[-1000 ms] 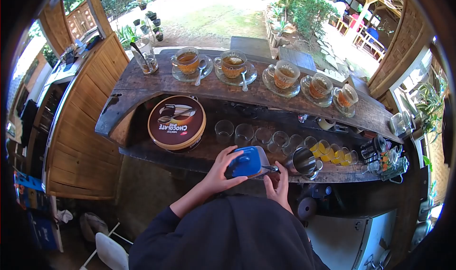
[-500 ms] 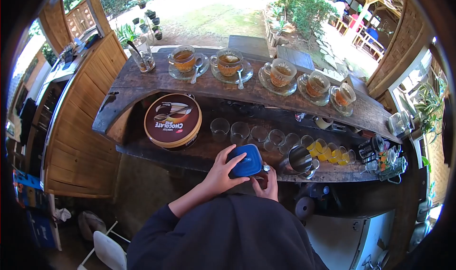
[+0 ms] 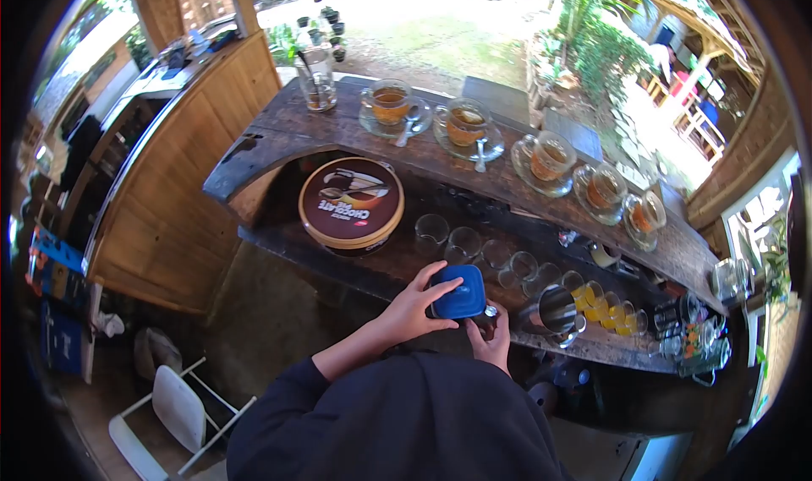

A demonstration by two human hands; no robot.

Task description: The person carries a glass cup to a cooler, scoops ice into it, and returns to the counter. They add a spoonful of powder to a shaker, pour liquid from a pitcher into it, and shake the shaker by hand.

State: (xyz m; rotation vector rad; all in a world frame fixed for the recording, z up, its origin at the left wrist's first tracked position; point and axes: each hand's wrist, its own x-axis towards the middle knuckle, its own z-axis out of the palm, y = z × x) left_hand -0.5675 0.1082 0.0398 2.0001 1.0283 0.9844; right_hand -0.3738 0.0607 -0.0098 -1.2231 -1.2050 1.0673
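A container with a blue lid (image 3: 462,292) is held in front of my chest, near the counter's front edge. My left hand (image 3: 412,308) grips it from the left, its fingers spread over the lid. At its lower right side is my right hand (image 3: 491,342), fingers bent against it, with a ring showing. To the right stands a metal pitcher (image 3: 556,308). Empty glasses (image 3: 463,244) are lined up behind the container, and glasses with orange liquid (image 3: 602,305) continue the row. A round chocolate pie tin (image 3: 351,202) sits to the left.
Along the raised wooden counter (image 3: 338,134) stand several cups of tea (image 3: 390,102) on saucers and a tall glass (image 3: 316,82). Glass jars (image 3: 694,339) are at the right end. A white folding chair (image 3: 179,407) is at lower left. A person (image 3: 662,57) is far off outside.
The camera view has turned, so the counter and its items appear shifted right and more tilted. Both hands still hold the blue-lidded container.
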